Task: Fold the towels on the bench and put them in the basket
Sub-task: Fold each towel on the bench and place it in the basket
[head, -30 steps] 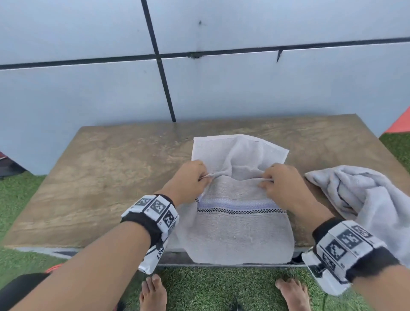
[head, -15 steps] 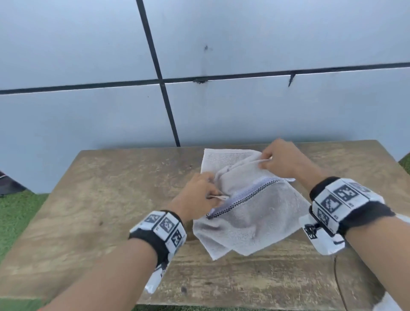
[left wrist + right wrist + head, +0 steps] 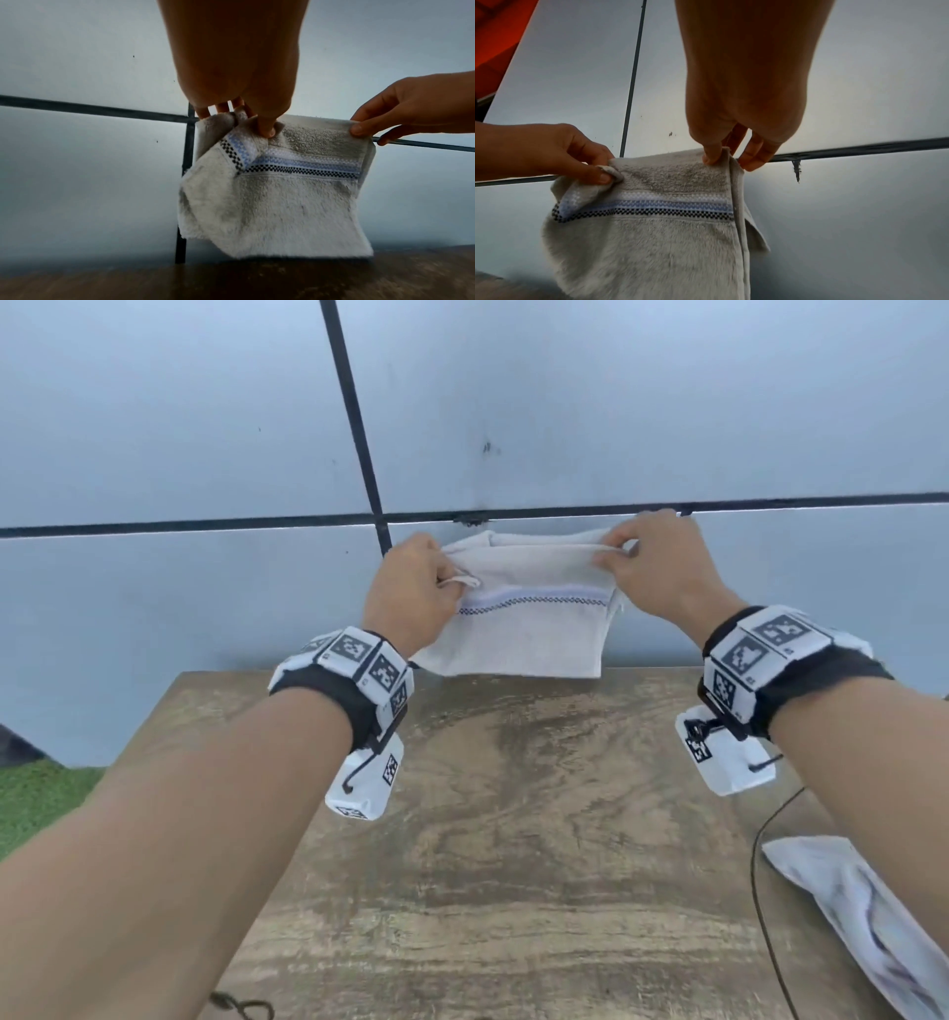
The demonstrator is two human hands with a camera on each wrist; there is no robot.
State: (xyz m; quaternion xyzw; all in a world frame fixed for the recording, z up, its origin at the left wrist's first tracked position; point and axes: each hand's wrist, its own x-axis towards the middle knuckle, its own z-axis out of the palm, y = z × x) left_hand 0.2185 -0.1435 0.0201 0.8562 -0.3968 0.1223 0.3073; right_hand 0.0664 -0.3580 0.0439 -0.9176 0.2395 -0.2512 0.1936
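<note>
A small grey-white towel (image 3: 524, 629) with a blue and black checked stripe hangs doubled over in the air above the far edge of the wooden bench (image 3: 513, 839). My left hand (image 3: 416, 598) pinches its upper left corner, which is bunched under the thumb (image 3: 266, 130). My right hand (image 3: 652, 567) pinches the upper right corner between thumb and fingers (image 3: 712, 156). The towel (image 3: 277, 203) hangs clear of the bench top; its lower edge is just above the wood. A second, crumpled white towel (image 3: 862, 911) lies on the bench at the near right. No basket is in view.
A pale blue panelled wall (image 3: 565, 403) with dark seams stands right behind the bench. A thin black cable (image 3: 760, 855) runs over the bench's right side beside the crumpled towel. Green turf (image 3: 36, 793) shows at the left. An orange-red surface (image 3: 498, 36) is at the far right.
Both hands have lifted the striped towel off the bench and raised it in front of the wall, pulling its top edge level. The head view has tilted upward.
</note>
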